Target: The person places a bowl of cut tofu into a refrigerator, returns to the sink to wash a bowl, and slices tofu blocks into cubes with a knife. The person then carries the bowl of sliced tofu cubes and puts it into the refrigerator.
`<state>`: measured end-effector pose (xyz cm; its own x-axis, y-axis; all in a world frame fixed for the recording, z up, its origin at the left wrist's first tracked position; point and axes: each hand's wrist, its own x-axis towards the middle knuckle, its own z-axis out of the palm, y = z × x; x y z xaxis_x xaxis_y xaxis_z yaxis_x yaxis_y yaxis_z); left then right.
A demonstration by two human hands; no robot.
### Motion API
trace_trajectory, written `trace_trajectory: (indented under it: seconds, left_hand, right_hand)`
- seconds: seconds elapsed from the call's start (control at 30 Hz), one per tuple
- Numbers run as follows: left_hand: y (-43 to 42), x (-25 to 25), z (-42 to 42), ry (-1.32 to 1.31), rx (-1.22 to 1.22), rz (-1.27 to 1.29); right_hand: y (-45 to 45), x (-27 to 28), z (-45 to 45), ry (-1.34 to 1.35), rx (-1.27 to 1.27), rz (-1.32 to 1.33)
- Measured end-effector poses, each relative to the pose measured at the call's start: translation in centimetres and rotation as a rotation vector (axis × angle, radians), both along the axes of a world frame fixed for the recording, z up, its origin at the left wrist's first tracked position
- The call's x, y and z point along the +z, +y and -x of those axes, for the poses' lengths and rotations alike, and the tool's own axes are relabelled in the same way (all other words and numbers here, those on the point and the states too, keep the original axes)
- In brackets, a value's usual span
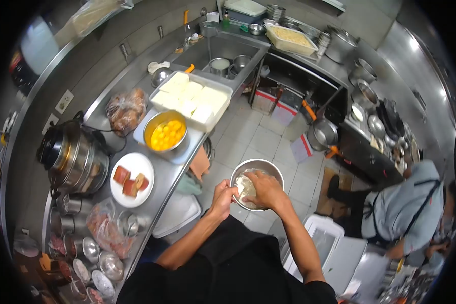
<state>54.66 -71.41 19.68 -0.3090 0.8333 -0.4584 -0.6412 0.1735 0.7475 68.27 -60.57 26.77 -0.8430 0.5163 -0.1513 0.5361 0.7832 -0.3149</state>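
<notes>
A round metal bowl is held in front of my body, above the tiled floor. My left hand grips its left rim, fingers wrapped round the edge. Inside the bowl is my right hand, its fingers spread over a whitish, wet mixture. On the counter to the left stand a metal bowl of egg yolks, a white tub of white blocks and a white plate with reddish-brown pieces.
A steel counter runs along the left, with a round cooker and bagged food. The sink lies ahead. A person in a grey top is at the right, beside a lidded plastic bin. A pot stands at the right.
</notes>
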Motion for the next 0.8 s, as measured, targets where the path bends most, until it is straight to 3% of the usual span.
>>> trace_trajectory:
  seconds: [0.1, 0.2, 0.33, 0.47, 0.6, 0.67, 0.73, 0.8]
  left_hand:
    - [7.7, -0.5, 3.4, -0.036, 0.06, -0.014]
    - [16.1, 0.8, 6.4, -0.098, 0.199, -0.019]
    - [26.4, 0.2, 11.8, -0.12, 0.266, -0.037]
    - [33.8, 1.0, 16.0, -0.107, 0.391, -0.02]
    - [40.0, 1.2, 19.9, -0.058, 0.608, 0.022]
    - [42.1, 0.2, 22.1, -0.112, 0.603, 0.089]
    - [44.3, -1.5, 23.4, -0.041, 0.879, 0.089]
    - [45.5, -2.3, 24.9, -0.099, 0.973, 0.098]
  right_hand:
    - [8.2, 4.6, 3.4, 0.383, -0.009, -0.004]
    - [18.2, 7.0, 7.2, 0.509, -0.005, 0.02]
    - [32.8, 8.7, 14.4, 0.537, -0.023, -0.059]
    - [46.6, 6.6, 21.9, 0.476, 0.034, 0.043]
    - [60.6, -0.5, 32.5, 0.378, 0.138, 0.057]
    - [67.9, -7.0, 38.7, 0.216, 0.202, 0.144]
    - [72.3, -12.0, 44.9, -0.142, 0.387, -0.069]
    - [76.8, -20.1, 50.6, -0.247, 0.511, -0.029]
